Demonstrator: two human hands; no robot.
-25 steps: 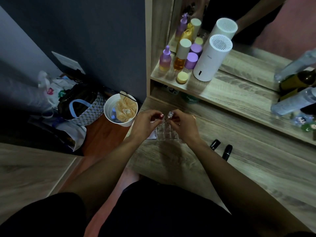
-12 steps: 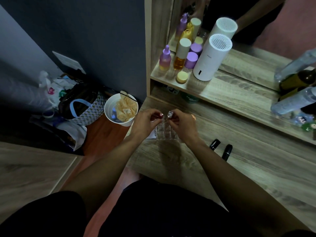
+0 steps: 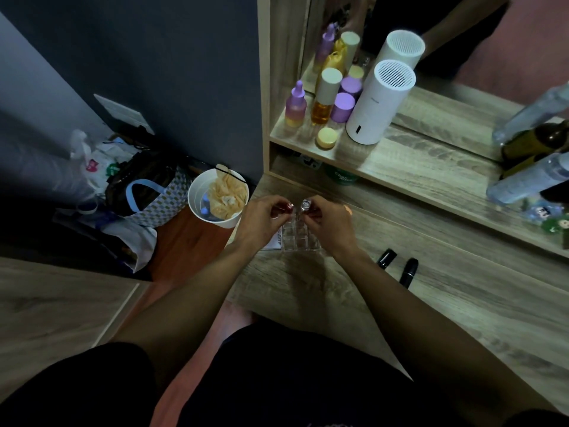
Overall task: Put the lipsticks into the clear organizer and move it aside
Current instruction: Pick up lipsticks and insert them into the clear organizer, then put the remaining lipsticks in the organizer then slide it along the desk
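Note:
A clear gridded organizer (image 3: 296, 236) stands near the left end of the wooden vanity top, between my two hands. My left hand (image 3: 261, 221) pinches a small red-topped lipstick (image 3: 288, 206) just above the organizer's far edge. My right hand (image 3: 328, 224) pinches a silver-topped lipstick (image 3: 305, 205) right beside it. Both lipsticks are upright, and their lower ends are hidden by my fingers. Two black lipsticks (image 3: 386, 258) (image 3: 409, 271) lie loose on the vanity to the right of my right wrist.
A raised shelf (image 3: 409, 167) behind carries purple and yellow bottles (image 3: 321, 101), a white cylindrical humidifier (image 3: 378, 103) and, at far right, lying bottles (image 3: 529, 177). A mirror stands behind. Left of the vanity, on the floor, are a white bin (image 3: 217, 197) and a bag (image 3: 147, 192).
Almost nothing has moved; both hands stay over the organizer holding their lipsticks, with only slight finger shifts.

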